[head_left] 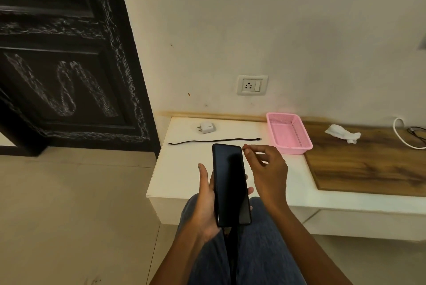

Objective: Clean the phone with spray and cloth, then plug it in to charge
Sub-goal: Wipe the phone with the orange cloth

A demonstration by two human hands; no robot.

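Gripping dark phone (231, 184) upright over the lap in left hand (205, 201); hovering right hand (268, 163) beside its top edge, fingers loosely curled, holding nothing; black cable (214, 141) lying on white ledge (184, 169)

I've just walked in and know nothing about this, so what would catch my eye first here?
Probably the dark phone, held in the left hand over the person's lap, with the right hand hovering beside its top. Next, the bright pink basket on the low white table, then the black cable and white charger under the wall socket.
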